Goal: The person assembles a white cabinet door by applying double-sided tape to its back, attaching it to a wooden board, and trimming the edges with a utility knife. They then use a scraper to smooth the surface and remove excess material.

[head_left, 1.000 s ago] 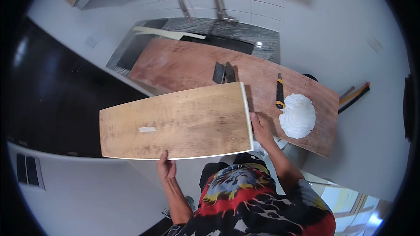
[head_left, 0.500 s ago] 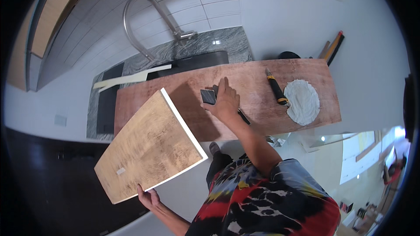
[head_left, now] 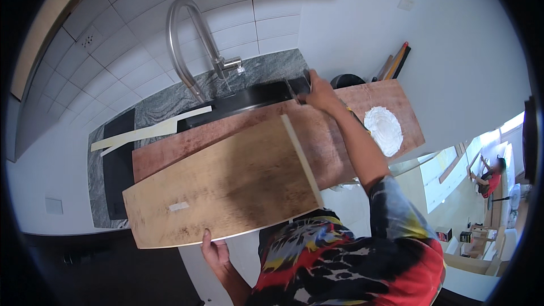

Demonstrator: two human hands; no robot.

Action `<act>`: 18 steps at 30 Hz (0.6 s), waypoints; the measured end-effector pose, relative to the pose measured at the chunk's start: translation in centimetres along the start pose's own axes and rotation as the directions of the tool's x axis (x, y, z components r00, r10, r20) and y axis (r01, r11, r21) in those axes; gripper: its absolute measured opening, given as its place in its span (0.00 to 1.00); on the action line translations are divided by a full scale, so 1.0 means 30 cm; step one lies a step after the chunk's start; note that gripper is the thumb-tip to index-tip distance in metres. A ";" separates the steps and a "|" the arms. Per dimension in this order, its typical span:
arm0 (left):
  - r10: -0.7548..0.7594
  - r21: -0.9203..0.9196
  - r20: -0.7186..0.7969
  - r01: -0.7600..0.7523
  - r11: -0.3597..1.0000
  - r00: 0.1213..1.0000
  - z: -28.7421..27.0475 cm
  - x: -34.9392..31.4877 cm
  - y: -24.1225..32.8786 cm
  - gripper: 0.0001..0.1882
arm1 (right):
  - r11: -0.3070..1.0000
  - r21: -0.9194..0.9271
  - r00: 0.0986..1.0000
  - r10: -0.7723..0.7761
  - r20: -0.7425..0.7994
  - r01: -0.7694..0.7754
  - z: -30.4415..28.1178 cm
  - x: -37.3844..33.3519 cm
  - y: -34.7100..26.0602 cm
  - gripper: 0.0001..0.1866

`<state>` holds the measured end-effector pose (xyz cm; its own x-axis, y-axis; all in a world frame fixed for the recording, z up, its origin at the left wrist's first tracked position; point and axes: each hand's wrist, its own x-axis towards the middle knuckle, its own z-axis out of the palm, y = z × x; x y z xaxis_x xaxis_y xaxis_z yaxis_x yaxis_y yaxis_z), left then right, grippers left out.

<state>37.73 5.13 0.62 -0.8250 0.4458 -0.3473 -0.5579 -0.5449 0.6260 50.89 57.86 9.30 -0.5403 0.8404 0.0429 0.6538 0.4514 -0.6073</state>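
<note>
My left hand [head_left: 217, 254] grips the lower edge of a tan wooden panel [head_left: 221, 178] with pale edging, thumb on its face. The panel is tilted over a reddish-brown plank [head_left: 170, 152]. Beyond the panel's right end, my right hand [head_left: 321, 95] is closed around a dark, flat-bladed scraper [head_left: 292, 92], its blade seen nearly edge-on above the sink side of the plank. Most of the scraper is hidden by the fingers. A round white mass, like thick paste [head_left: 383, 131], lies on the plank's right part. My right forearm mostly covers a black-and-yellow tool beside it.
A steel faucet [head_left: 190, 45] rises behind the dark sink [head_left: 243, 101]. Pale strips [head_left: 156, 130] lie across the sink's left side. Long-handled tools [head_left: 395, 61] lean on the right wall near a black round object [head_left: 346, 81]. Another person [head_left: 492, 178] is far right.
My right hand has lifted the scraper from the plank and moved toward the sink's far side. The panel has swung flatter and shifted right over the plank, with my left hand following.
</note>
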 end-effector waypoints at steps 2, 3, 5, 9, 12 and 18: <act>-0.048 0.062 -0.017 0.049 0.997 0.999 0.042 0.028 -0.049 0.28 | 0.997 0.003 0.997 -0.082 0.005 0.082 -0.015 0.157 0.002 0.39; -0.076 0.078 -0.036 0.078 0.994 0.996 0.080 0.044 -0.077 0.29 | 0.990 0.022 0.990 -0.140 -0.019 0.141 0.012 0.239 0.034 0.38; -0.126 0.096 -0.051 0.131 0.987 0.991 0.144 0.078 -0.136 0.29 | 0.979 -0.010 0.979 -0.205 0.010 0.205 0.067 0.368 0.068 0.36; -0.165 0.054 -0.064 0.168 0.984 0.984 0.197 0.147 -0.283 0.28 | 0.969 -0.090 0.966 -0.217 0.140 0.230 0.204 0.548 0.075 0.33; -0.171 0.095 -0.112 0.182 0.979 0.979 0.246 0.143 -0.323 0.29 | 0.963 -0.077 0.958 -0.248 0.141 0.260 0.271 0.625 0.123 0.32; -0.281 0.169 -0.169 0.309 0.936 0.945 0.256 0.162 -0.285 0.26 | 0.964 0.105 0.937 -0.264 0.230 0.245 0.245 0.643 0.172 0.46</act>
<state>39.19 17.42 -1.07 -0.6378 0.4541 -0.6221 -0.7617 -0.2526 0.5966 39.93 74.20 1.16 -0.8005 0.5990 0.0175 0.4417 0.6095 -0.6583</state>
